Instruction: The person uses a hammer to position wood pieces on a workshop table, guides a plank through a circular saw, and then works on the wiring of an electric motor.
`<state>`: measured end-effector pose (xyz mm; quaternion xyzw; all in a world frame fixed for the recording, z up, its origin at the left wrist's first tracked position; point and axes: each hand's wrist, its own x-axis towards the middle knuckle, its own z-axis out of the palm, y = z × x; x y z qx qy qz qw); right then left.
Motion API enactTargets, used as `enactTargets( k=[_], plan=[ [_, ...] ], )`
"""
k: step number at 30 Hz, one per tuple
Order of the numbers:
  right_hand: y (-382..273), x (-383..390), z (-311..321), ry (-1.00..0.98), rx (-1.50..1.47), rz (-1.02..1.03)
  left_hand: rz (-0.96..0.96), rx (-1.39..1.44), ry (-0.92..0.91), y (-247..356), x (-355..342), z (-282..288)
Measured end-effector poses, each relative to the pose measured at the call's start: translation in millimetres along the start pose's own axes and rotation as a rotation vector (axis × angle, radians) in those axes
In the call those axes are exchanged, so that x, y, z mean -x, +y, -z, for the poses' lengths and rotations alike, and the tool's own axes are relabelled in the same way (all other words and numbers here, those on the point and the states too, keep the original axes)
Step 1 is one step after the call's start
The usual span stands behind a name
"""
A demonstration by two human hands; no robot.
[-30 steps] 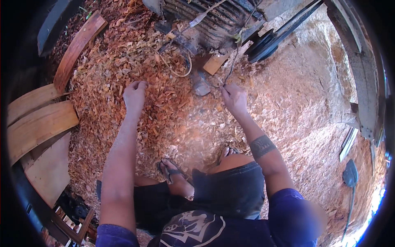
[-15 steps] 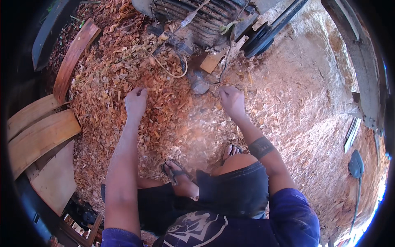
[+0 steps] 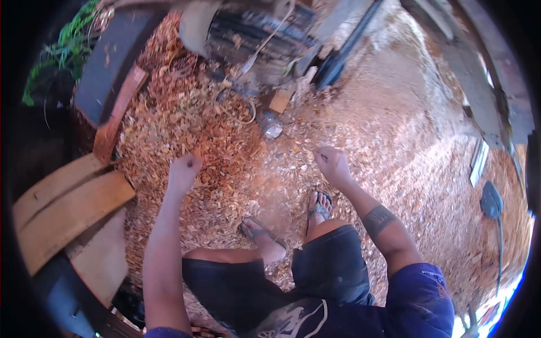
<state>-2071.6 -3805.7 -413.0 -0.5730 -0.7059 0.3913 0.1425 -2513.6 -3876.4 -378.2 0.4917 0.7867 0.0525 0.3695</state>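
Both my hands are curled into loose fists above a floor strewn with wood chips and sawdust. My left hand [image 3: 185, 169] is over the reddish chip heap [image 3: 220, 163], its fingers folded in and nothing showing out of it. My right hand [image 3: 333, 164] is closed likewise, above paler sawdust, with no object visible in it. Neither hand touches anything around it. Ahead, between them, a rounded grey lump [image 3: 273, 129] lies by a light wood block [image 3: 280, 101] and a looped cable [image 3: 245, 119].
A ribbed, dusty machine [image 3: 253, 48] stands ahead, with a dark wheel or rail [image 3: 344, 53] at its right. Boards [image 3: 79, 217] and a reddish plank [image 3: 119, 115] line the left. At right are a weathered beam [image 3: 479, 96] and a long-handled shovel [image 3: 491, 201]. My sandalled feet [image 3: 319, 205] stand on chips.
My legs have straightened somewhat and my right foot shows farther forward. Both fists sit lower in view, the right one farther right. The view has shifted, revealing more at the left.
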Motion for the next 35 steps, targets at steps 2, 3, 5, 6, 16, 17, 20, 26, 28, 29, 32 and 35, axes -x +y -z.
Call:
enactTargets(
  k=[2,3,5,6,16,17,20,26,28,29,32,35],
  plan=[
    [-9.1,33.5,30.4,0.022,-0.008,-0.097,-0.081,-0.009,0.104,-9.1,44.7,25.8],
    [0.9,57.8,51.1,0.017,0.005,-0.195,0.079,0.036,0.037,16.0,67.8,32.1],
    [7.4,113.4,82.0,-0.007,0.069,-0.41,0.13,0.2,0.083,28.9,126.1,47.4],
    [12.7,149.3,99.3,0.025,0.09,-0.41,0.128,0.157,0.049,19.0,155.4,56.8],
    [53.8,605.3,283.5,-0.104,0.134,-1.043,-0.159,-0.089,-0.581,118.1,360.3,62.3],
    [55.6,610.1,296.4,-0.071,0.087,-1.052,-0.202,-0.129,-0.654,139.0,352.9,55.0],
    [55.1,588.2,400.7,0.039,-0.029,-1.191,-0.113,-0.175,-0.625,227.8,360.3,42.6],
    [173.4,652.3,523.0,0.21,-0.183,-1.158,-0.914,-0.757,-0.854,466.7,394.9,-132.5],
    [213.6,658.6,608.2,0.476,-0.425,-1.261,-0.7,-0.576,-0.726,617.5,420.2,-159.1],
    [230.4,662.2,645.2,0.451,-0.406,-1.261,-0.58,-0.442,-0.755,716.4,432.5,-168.4],
    [279.9,639.9,754.6,0.609,-0.546,-1.298,-0.622,-0.184,-0.714,921.6,442.0,-179.6],
    [333.3,583.6,856.7,0.559,-0.415,-1.222,-0.528,-0.259,-0.63,1019.7,417.3,-208.6]
  ],
)
